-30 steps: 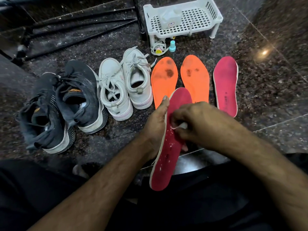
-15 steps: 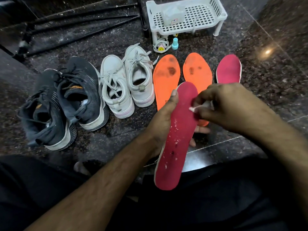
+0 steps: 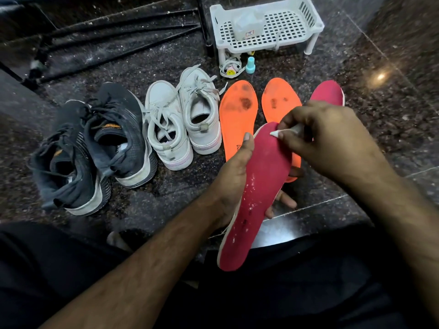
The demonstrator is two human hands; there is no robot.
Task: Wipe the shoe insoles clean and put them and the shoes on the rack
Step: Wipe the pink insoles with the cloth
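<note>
arms: bare, hairy, no sleeves visible | hands (image 3: 234,176): bare | legs: black trousers (image 3: 59,269)
</note>
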